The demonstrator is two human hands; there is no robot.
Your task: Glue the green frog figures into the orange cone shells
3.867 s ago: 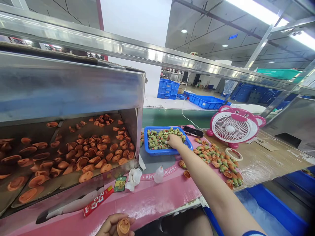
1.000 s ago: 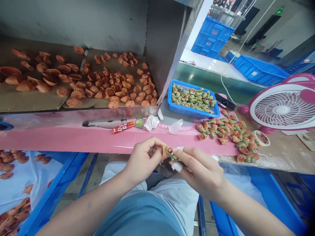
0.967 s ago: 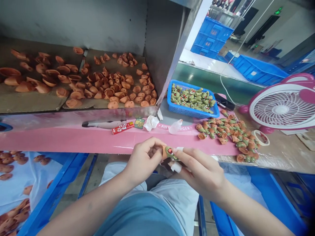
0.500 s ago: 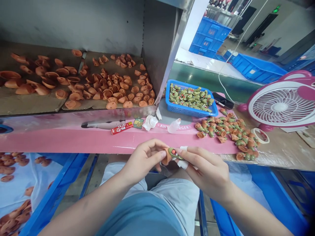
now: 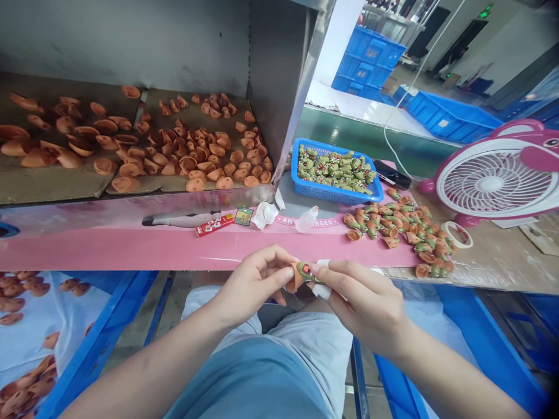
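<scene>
My left hand (image 5: 248, 282) has its fingers (image 5: 273, 269) closed on a hollow orange shell (image 5: 294, 278); my right hand (image 5: 362, 302) pinches a small green figure (image 5: 306, 271) against its rim, just off the pink board (image 5: 131, 250); more green figures (image 5: 334, 167) fill a blue plastic basket (image 5: 336, 196).

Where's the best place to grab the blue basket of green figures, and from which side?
Take the near long rim of the blue plastic basket, coming from the front, on your side. That rim is straight, raised and free of figures, while the steel wall of the shelf stands beside the left end and a black phone lies behind the far right corner.
</scene>
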